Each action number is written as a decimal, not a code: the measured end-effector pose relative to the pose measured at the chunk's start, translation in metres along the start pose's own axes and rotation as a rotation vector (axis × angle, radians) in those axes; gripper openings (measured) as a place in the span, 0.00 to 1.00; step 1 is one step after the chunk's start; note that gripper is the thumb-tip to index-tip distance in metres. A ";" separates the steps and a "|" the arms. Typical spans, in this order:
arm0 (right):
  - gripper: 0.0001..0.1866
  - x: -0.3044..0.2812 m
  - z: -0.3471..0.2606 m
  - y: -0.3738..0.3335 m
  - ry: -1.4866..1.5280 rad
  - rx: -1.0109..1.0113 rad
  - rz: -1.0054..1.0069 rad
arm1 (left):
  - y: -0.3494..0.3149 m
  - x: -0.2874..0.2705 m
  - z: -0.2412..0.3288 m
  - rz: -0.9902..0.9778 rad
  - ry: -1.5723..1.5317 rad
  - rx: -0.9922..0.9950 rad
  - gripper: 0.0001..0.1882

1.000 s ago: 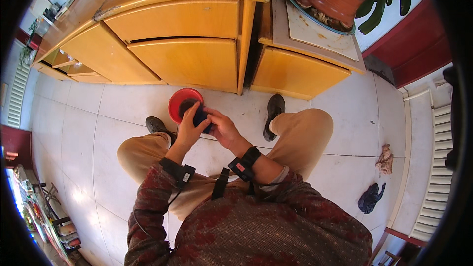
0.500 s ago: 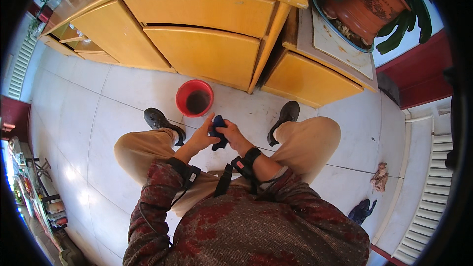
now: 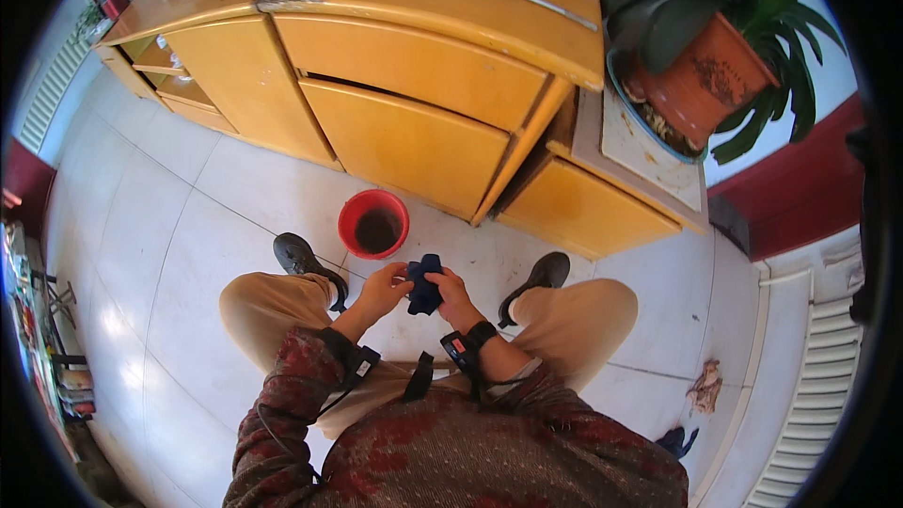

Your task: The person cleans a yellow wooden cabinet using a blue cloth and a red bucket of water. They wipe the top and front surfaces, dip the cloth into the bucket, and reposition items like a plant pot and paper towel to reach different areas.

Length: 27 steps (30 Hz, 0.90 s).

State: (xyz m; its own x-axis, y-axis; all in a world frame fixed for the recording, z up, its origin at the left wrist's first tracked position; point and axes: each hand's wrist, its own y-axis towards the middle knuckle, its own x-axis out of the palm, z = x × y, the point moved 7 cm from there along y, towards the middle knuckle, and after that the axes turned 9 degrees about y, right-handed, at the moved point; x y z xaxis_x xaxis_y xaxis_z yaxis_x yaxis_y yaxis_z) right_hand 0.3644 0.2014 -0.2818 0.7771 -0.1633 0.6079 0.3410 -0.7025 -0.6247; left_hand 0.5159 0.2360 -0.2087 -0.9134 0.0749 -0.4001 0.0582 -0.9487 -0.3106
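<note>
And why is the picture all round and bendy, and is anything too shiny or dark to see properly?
In the head view, the fisheye lens leaves black corners and bends the long yellow wooden cabinet; also in the head view, glare whitens the glossy white tiled floor at left, and the small dark blue cloth-like piece is too dark to show its folds well.

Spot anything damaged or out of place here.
A crumpled brownish scrap and a dark-blue bag-like item lie on the white tiled floor, like litter; the yellow wooden cabinet has a worn top edge.
</note>
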 end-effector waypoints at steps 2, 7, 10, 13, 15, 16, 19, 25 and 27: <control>0.17 0.000 -0.011 0.001 0.047 -0.005 -0.070 | -0.002 -0.008 0.022 -0.030 -0.037 -0.021 0.26; 0.16 -0.006 -0.056 0.002 0.078 -0.099 0.051 | 0.009 -0.074 0.096 0.019 0.136 0.208 0.21; 0.19 0.024 -0.109 -0.017 0.099 -0.213 -0.024 | 0.021 -0.124 0.119 0.021 0.338 0.248 0.20; 0.21 0.073 -0.189 -0.061 -0.020 -0.643 -0.058 | 0.031 -0.165 0.116 0.110 0.484 0.153 0.22; 0.21 0.108 -0.240 -0.105 -0.196 -0.997 -0.092 | 0.034 -0.176 0.110 0.183 0.570 0.109 0.22; 0.22 0.130 -0.259 -0.128 -0.287 -1.198 -0.174 | 0.035 -0.176 0.105 0.195 0.642 0.076 0.22; 0.18 0.181 -0.292 -0.171 -0.756 -1.863 0.068 | 0.035 -0.156 0.105 0.187 0.656 0.221 0.23; 0.15 0.234 -0.301 -0.146 -1.554 -2.130 0.136 | 0.031 -0.132 0.101 0.032 0.850 0.245 0.23; 0.16 0.234 -0.299 -0.138 -1.581 -2.149 0.174 | 0.028 -0.130 0.103 0.004 0.925 0.228 0.23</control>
State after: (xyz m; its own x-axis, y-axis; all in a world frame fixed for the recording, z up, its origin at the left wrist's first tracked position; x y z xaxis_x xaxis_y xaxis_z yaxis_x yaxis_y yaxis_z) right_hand 0.3408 0.0529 0.0936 0.6621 -0.5902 -0.4617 0.3670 -0.2817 0.8865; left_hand 0.5951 0.1679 -0.0764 -0.2267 0.1923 -0.9548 -0.1087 -0.9792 -0.1714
